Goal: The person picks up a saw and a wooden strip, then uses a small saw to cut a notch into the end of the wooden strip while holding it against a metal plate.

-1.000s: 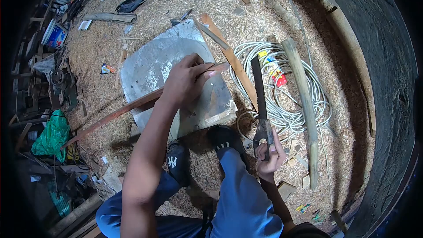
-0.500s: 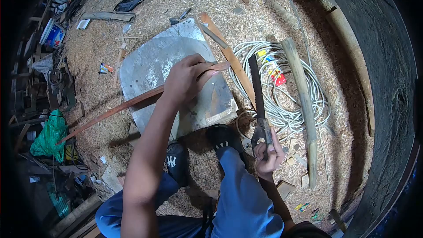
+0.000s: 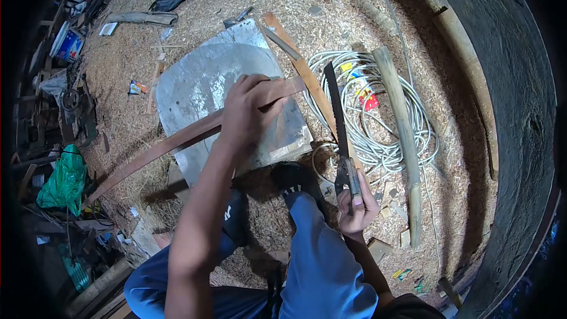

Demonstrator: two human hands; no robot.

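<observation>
My left hand [image 3: 251, 106] is wrapped round a long reddish wooden strip [image 3: 171, 143] near its right end, above a grey board [image 3: 198, 74]. The strip slants down to the lower left, towards a green plastic bag. In my right hand [image 3: 358, 207] is the handle of a handsaw [image 3: 336, 106], its dark toothed blade pointing up and away from me. The blade stands to the right of the strip's end, apart from it.
Coiled pale cable [image 3: 378, 156] and a round pole [image 3: 400, 112] lie at the right. A flat plank [image 3: 316, 85] lies beside the board. The green bag [image 3: 64, 182] sits among clutter at the left. Shavings cover the ground.
The wooden strip has turned in my left hand, so a wider face now shows. The saw has shifted slightly left and up with my right hand. The whole view has moved slightly.
</observation>
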